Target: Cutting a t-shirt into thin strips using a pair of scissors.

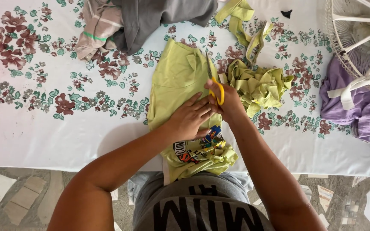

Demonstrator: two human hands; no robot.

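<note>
The right hand (230, 105) is closed through the yellow handles of a pair of scissors (214, 83), blades pointing away from the body and biting into a lime-green T-shirt (174, 81). The left hand (189, 117), fingers spread and flat, grips nothing; it presses the shirt down just beside the blades. The shirt lies lengthwise on the floral tablecloth (43, 85), its printed end (195, 147) hanging over the near edge toward the person's lap. Whether the blades are parted or shut is hard to tell at this size. Cutting cleanly here seems to call for keeping the cloth taut under the flat palm, fingertips clear of the blades, and running long strokes parallel to the cut edge. To the right of the scissors sits a heap of lime-green fabric strips (258, 83). Farther off lie a purple garment (356, 105), a white wire fan guard (358, 42), and grey and striped clothes (142, 21).
</note>
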